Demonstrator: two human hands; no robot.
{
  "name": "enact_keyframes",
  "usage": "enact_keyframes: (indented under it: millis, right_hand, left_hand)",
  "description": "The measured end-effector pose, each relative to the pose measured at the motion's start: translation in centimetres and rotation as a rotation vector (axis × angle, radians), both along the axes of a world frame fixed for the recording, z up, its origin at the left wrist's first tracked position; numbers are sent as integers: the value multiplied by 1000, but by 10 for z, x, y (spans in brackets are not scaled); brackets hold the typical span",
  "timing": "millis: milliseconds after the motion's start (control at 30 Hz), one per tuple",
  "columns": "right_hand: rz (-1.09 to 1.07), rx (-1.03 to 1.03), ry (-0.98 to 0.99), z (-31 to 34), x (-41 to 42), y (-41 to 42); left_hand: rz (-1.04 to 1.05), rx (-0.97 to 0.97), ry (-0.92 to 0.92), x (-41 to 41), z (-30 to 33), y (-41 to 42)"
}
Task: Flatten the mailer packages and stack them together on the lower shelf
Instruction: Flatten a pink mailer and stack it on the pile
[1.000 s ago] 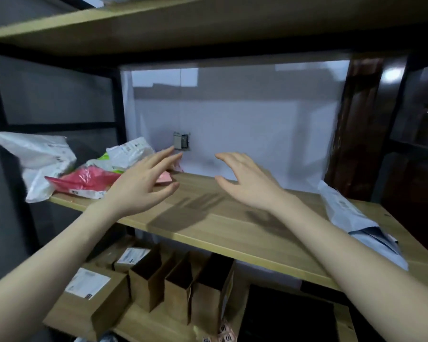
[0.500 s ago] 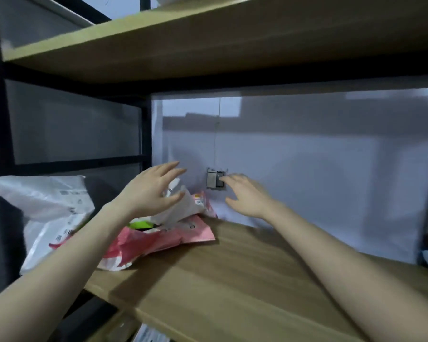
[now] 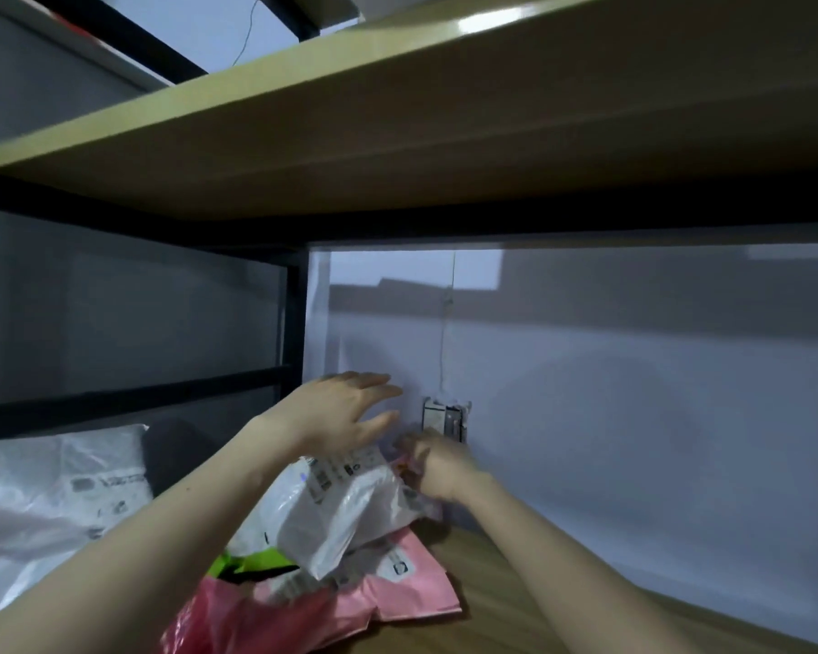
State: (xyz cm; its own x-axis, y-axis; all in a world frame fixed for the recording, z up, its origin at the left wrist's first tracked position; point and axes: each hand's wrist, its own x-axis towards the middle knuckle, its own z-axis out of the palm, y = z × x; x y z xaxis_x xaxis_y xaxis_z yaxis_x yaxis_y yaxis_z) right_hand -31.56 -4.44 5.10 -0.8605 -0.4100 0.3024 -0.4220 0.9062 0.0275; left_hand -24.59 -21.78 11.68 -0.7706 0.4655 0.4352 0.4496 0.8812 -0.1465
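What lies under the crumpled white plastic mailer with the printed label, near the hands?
Under the crumpled white plastic mailer lie a flat pink plastic mailer and a bright green item, on the wooden shelf board. The white mailer covers most of the green item, so what it is stays unclear.

The scene is dim and bluish, lit from above and behind the viewer. A bright glare spot sits on the front edge of the upper shelf (image 3: 492, 21), whose underside stays dark. Soft shadows spread across the white wall (image 3: 633, 417). The hands are slightly blurred, and the wide lens bends straight lines near the edges.
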Motion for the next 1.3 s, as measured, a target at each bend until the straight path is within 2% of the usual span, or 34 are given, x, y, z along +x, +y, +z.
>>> enact_keyframes:
  millis: [133, 400, 567, 767, 1033, 1100, 1233, 1300]
  right_hand:
    - [26, 47, -63, -9, -14, -12]
    - [-31, 149, 64, -5, -9, -16]
    - [-27, 7, 243, 19, 12, 23]
    - [-23, -108, 411, 65, 80, 83]
    - [-142, -435, 434, 87, 179, 154]
    - [-161, -528, 456, 85, 205, 170]
    - [-177, -678, 468, 76, 257, 201]
    - [-187, -723, 461, 68, 279, 217]
  left_hand:
    - [-36, 14, 3, -2, 3, -2]
    - [-67, 34, 22, 6, 5, -10]
    - [-55, 55, 36, 20, 14, 3]
    - [-102, 111, 120, 49, 24, 53]
    - [-228, 264, -98, 97, 2, 138]
    - [-272, 316, -211, 114, -12, 156]
    - [-382, 542, -496, 140, -44, 181]
    - [-411, 611, -576, 150, -59, 193]
